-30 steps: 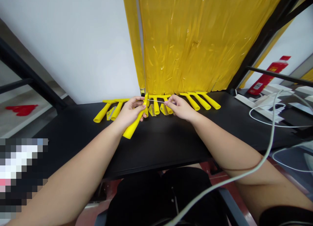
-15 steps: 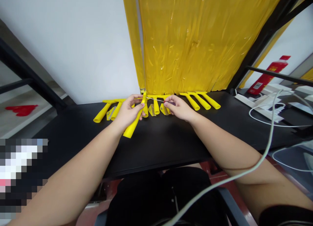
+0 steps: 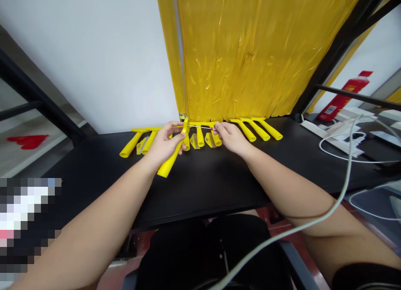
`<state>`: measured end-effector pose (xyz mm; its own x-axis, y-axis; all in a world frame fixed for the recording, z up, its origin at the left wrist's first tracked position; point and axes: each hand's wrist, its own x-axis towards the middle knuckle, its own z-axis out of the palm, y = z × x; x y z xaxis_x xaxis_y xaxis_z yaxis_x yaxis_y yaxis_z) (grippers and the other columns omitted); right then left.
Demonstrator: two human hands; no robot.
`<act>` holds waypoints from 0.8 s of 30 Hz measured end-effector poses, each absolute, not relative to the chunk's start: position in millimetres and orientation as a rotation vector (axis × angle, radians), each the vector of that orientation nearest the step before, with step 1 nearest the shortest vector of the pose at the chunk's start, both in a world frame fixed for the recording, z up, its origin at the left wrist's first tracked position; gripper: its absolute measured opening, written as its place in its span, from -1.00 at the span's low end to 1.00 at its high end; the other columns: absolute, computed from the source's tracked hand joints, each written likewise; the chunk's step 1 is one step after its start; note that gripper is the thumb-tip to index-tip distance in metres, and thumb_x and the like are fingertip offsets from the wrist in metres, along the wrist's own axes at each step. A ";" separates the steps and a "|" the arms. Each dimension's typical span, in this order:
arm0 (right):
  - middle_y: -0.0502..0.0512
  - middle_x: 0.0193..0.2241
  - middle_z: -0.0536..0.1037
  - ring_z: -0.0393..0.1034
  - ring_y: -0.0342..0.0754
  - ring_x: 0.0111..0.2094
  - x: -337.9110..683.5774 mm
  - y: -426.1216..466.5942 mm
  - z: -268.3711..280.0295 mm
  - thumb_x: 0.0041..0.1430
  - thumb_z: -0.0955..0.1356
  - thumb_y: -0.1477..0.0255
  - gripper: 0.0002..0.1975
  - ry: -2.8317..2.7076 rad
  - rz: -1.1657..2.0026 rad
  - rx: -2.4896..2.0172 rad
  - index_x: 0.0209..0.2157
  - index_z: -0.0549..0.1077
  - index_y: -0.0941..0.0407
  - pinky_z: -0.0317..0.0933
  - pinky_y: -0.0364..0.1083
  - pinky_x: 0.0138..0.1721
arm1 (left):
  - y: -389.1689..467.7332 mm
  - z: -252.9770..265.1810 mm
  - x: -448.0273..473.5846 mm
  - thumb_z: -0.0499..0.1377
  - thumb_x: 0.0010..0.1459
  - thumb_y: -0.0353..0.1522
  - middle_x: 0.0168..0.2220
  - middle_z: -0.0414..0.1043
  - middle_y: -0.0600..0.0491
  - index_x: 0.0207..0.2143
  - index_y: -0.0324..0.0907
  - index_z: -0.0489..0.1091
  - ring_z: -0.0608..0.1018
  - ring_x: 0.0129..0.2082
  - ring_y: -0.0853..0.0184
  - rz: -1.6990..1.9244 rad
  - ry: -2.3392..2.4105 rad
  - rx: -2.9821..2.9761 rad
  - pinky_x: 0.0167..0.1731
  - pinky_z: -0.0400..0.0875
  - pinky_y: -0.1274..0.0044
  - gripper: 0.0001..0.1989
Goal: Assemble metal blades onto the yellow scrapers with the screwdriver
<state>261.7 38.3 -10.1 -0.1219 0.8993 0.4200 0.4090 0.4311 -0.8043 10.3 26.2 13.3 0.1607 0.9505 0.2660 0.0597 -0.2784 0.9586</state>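
Note:
My left hand (image 3: 165,143) is closed around a yellow plastic scraper handle (image 3: 169,164), its hollow round end tilted down toward me. In my right hand (image 3: 232,137) a thin screwdriver (image 3: 200,127) is pinched. Its metal shaft points left and its tip meets the head of the scraper handle near my left fingertips; the screw itself is too small to make out. Behind my hands lie more yellow handles, some at the left (image 3: 130,146), some in the middle (image 3: 201,138) and three at the right (image 3: 262,131). Small yellow pieces with metal plates (image 3: 194,141) rest among them.
The black tabletop (image 3: 206,183) backs onto a white panel and a yellow plastic sheet (image 3: 250,52). A red bottle (image 3: 344,97) and white power strips (image 3: 332,135) are at the right. A pale cable (image 3: 313,221) crosses in front of my right forearm. Black frame posts stand both sides.
The fingers of my right hand have shifted and turned slightly on the screwdriver, rising a little. My left hand and the scraper handle have stayed almost still.

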 end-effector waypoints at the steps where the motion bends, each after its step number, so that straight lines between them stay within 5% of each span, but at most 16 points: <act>1: -0.02 -0.56 0.31 0.21 -0.10 -0.54 263.1 42.4 -12.5 0.45 0.19 -0.02 -0.47 -1.696 0.674 -1.193 -0.41 0.38 0.09 0.08 -0.10 -0.47 | 25.3 12.8 11.4 0.27 0.21 -0.45 0.06 0.49 -0.15 -0.02 -0.18 0.38 0.58 -0.60 0.45 1.234 0.992 1.556 -0.71 0.46 0.58 -0.71; 5: -0.11 -0.56 0.28 0.15 -0.13 -0.58 262.5 41.6 -15.3 0.38 0.30 0.04 -0.63 -1.712 0.801 -1.102 -0.27 0.34 0.07 0.07 -0.12 -0.48 | 27.4 11.2 11.3 0.26 0.21 -0.46 0.01 0.50 -0.13 -0.02 -0.18 0.37 0.58 -0.62 0.43 1.225 0.992 1.545 -0.72 0.47 0.56 -0.71; 10: -0.07 -0.41 0.39 0.22 -0.12 -0.46 254.4 24.5 -7.6 0.30 0.40 0.28 -0.76 -1.897 0.598 -0.845 -0.12 0.31 0.05 0.16 -0.11 -0.36 | 33.1 12.6 6.2 0.25 0.22 -0.47 -0.14 0.51 -0.03 -0.01 -0.18 0.35 0.57 -0.62 0.42 1.266 1.031 1.481 -0.71 0.46 0.57 -0.71; 13: -0.03 -0.46 0.40 0.24 -0.10 -0.47 256.5 30.7 -7.9 0.36 0.36 0.19 -0.76 -1.771 0.545 -1.004 -0.22 0.38 0.09 0.13 -0.11 -0.39 | 29.6 13.3 8.4 0.26 0.21 -0.47 -0.07 0.49 -0.07 -0.02 -0.18 0.35 0.57 -0.63 0.44 1.273 1.042 1.512 -0.73 0.45 0.57 -0.72; 17: -0.05 -0.62 0.25 0.16 -0.10 -0.56 262.6 42.0 -12.4 0.45 0.22 0.02 -0.49 -1.725 0.686 -1.204 -0.44 0.37 0.09 0.02 -0.10 -0.48 | 25.9 12.3 12.3 0.25 0.22 -0.47 0.00 0.47 -0.12 -0.03 -0.18 0.36 0.57 -0.62 0.44 1.236 1.016 1.549 -0.73 0.46 0.55 -0.72; 24: -0.04 -0.42 0.43 0.26 -0.10 -0.46 255.5 26.9 -7.1 0.37 0.36 0.19 -0.74 -1.880 0.524 -0.906 -0.10 0.35 0.06 0.16 -0.10 -0.36 | 30.8 12.5 7.7 0.25 0.22 -0.47 -0.11 0.51 -0.07 -0.01 -0.18 0.35 0.57 -0.63 0.41 1.264 1.041 1.493 -0.72 0.45 0.56 -0.71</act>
